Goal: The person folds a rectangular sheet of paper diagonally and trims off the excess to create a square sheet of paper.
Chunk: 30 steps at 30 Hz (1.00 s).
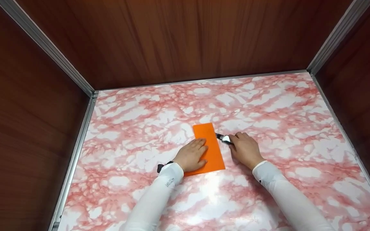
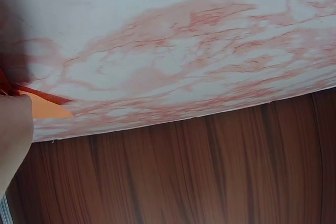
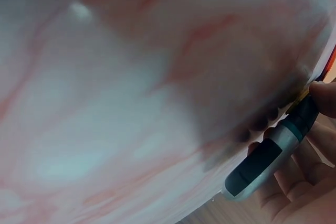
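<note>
A folded sheet of orange paper (image 1: 215, 155) lies on the table, its long side running away from me. My left hand (image 1: 191, 155) rests on its left part with the fingers spread and pressing down. In the left wrist view, part of that hand (image 2: 13, 135) shows beside an orange paper corner (image 2: 50, 107). My right hand (image 1: 245, 149) grips a silver-and-black utility knife (image 1: 225, 139), its dark front end close against the paper's right edge. The right wrist view shows the knife's rounded handle (image 3: 257, 166) along the curled fingers; its tip is partly hidden by them.
The table (image 1: 133, 134) has a red-and-white marbled top. Dark wood panels (image 1: 178, 41) stand at the back and both sides, joined by metal rails (image 1: 72, 160). A black strap (image 1: 164, 166) sits on the left wrist.
</note>
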### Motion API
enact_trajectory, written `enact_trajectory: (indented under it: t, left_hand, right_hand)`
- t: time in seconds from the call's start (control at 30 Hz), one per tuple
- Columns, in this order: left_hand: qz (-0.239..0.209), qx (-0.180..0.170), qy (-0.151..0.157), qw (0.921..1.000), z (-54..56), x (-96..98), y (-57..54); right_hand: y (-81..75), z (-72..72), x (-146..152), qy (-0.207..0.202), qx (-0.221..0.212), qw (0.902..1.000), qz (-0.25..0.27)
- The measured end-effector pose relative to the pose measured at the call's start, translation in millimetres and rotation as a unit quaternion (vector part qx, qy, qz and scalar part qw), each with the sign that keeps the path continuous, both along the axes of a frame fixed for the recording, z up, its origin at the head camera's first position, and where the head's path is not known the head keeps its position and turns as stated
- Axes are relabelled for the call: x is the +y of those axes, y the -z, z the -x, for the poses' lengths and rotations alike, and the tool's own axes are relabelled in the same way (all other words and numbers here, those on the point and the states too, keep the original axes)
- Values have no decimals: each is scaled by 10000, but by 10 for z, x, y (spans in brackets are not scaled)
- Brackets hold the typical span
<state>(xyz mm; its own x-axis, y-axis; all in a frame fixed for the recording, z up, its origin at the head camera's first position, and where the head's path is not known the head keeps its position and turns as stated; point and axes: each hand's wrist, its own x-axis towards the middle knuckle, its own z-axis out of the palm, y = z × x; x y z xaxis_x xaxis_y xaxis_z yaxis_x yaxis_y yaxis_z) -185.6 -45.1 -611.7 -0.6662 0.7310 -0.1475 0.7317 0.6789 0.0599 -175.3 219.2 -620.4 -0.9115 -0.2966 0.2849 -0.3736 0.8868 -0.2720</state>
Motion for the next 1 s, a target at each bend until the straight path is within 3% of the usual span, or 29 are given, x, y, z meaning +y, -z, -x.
enact_trajectory:
  t: [0.63,1.0]
  left_hand:
    - [-15,-155,-77,9998,-1,13,0]
    - [-118,-155,-69,9998,6,7,26]
  right_hand:
    - [-25,45,-29,69,-66,10000,27]
    - [-33,42,65,443,-117,9988,161]
